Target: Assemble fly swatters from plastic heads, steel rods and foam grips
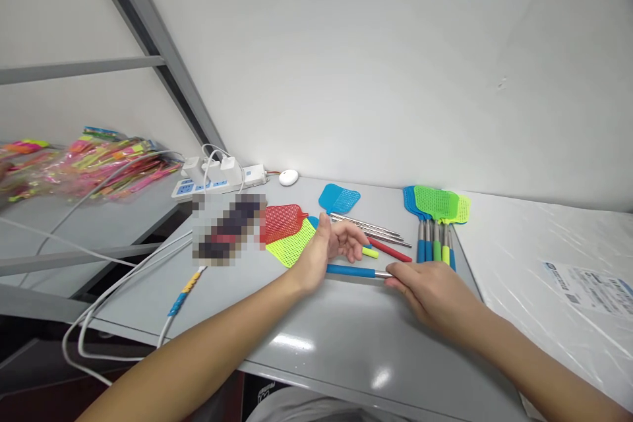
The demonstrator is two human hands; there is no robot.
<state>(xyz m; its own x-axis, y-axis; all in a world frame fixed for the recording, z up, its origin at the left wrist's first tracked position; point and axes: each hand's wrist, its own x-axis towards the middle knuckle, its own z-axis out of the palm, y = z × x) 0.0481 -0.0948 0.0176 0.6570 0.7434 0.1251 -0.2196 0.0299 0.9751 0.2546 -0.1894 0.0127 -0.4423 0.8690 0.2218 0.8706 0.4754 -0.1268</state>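
Observation:
A blue grip handle with a metal rod end lies level just above the grey table. My right hand pinches the metal part at its right end. Against the handle's left end rests the palm side of my left hand, its fingers loosely curled and apart, not wrapped round it. Behind my hands are several bare metal rods, a red handle, a yellow handle and a blue fly swatter head. A red swatter head overlaps a yellow one left of my left hand.
Assembled fly swatters lie grouped at the right, beside a plastic-wrapped white board. A power strip with cables and a white round device sit at the back left. Bagged colourful items lie beyond the metal frame.

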